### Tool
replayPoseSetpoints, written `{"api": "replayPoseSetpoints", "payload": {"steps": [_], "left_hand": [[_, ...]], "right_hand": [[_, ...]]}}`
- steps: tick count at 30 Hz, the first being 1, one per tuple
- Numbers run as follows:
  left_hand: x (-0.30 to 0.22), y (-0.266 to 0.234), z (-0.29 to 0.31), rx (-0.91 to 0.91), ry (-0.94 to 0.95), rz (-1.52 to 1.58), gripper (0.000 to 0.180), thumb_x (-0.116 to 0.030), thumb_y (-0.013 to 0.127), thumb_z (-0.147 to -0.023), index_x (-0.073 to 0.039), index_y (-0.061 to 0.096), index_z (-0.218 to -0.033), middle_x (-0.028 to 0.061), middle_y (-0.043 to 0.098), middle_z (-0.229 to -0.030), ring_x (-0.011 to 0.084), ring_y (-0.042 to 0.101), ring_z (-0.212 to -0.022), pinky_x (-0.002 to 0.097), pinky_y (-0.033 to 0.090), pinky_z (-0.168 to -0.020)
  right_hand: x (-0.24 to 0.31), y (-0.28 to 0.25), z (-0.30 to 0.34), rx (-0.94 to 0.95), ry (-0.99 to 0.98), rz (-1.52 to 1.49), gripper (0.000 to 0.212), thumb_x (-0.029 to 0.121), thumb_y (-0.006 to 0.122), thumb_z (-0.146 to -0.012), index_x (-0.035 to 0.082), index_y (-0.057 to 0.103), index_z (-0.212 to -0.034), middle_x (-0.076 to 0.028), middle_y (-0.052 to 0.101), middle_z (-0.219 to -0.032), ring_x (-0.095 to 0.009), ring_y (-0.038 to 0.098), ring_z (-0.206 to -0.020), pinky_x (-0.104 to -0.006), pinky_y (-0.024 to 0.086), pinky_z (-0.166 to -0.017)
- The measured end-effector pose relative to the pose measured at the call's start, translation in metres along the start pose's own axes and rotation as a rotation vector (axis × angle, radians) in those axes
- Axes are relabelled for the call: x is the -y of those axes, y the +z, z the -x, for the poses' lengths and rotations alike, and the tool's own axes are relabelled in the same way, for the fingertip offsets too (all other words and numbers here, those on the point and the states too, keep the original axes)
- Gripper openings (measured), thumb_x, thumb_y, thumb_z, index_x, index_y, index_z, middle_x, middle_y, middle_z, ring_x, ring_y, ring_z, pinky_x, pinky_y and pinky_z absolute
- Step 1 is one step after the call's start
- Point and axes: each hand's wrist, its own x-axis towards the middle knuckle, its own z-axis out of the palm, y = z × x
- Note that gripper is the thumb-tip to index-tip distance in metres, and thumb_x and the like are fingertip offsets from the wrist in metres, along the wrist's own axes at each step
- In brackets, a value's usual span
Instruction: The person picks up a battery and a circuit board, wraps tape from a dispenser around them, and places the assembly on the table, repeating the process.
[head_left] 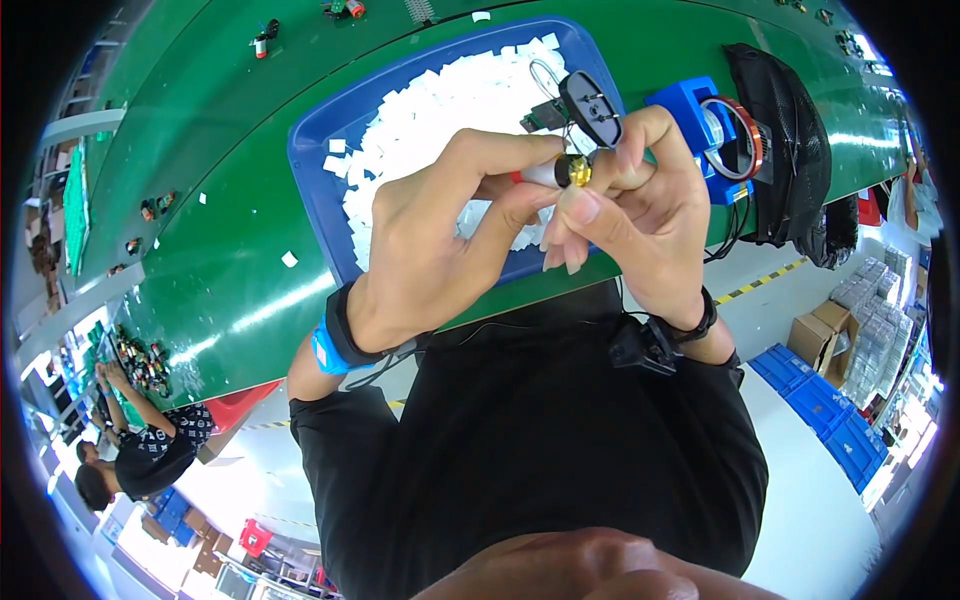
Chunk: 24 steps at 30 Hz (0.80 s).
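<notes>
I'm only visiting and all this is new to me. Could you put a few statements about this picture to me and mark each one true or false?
1. The left hand holds a small white cylinder. True.
2. The tray is red. False: it is blue.
3. Many small white pieces lie in the tray. True.
4. The ring of tape is left of the tray. False: it is to the right of it.
5. The table has a green top. True.
6. The person's sleeves are yellow. False: they are black.
</notes>
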Motion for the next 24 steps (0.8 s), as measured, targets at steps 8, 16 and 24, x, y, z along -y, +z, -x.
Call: {"api": "replayPoseSetpoints", "payload": {"steps": [8, 16, 24], "left_hand": [[-0.011, 0.000, 0.005, 0.153, -0.097, 0.074, 0.039, 0.008, 0.069, -0.086, 0.001, 0.061, -0.123, 0.0165, 0.071, -0.103, 0.0261, 0.073, -0.089, 0.0312, 0.059, -0.076], [-0.011, -0.011, -0.001, 0.081, 0.096, -0.228, 0.039, 0.002, 0.075, -0.084, 0.001, 0.062, -0.121, 0.0139, 0.071, -0.095, 0.0239, 0.071, -0.079, 0.0293, 0.056, -0.066], [0.001, -0.055, -0.016, -0.118, -0.006, -0.424, 0.032, -0.005, 0.079, -0.084, -0.002, 0.063, -0.111, 0.0037, 0.068, -0.080, 0.0155, 0.065, -0.063, 0.0256, 0.051, -0.056]], "right_hand": [[0.008, -0.007, 0.002, 0.050, -0.387, 0.598, 0.041, -0.001, 0.076, -0.087, -0.002, 0.046, -0.114, -0.011, 0.067, -0.074, -0.012, 0.066, -0.063, -0.0219, 0.049, -0.056], [0.004, -0.007, -0.011, 0.058, -0.663, 0.930, 0.035, 0.003, 0.081, -0.084, -0.005, 0.065, -0.114, -0.008, 0.068, -0.074, -0.010, 0.064, -0.061, -0.0197, 0.046, -0.056], [0.008, 0.012, -0.068, 0.206, -0.352, 1.074, 0.025, 0.008, 0.077, -0.089, 0.001, 0.072, -0.112, -0.004, 0.073, -0.087, -0.013, 0.069, -0.076, -0.0218, 0.053, -0.064]]}}
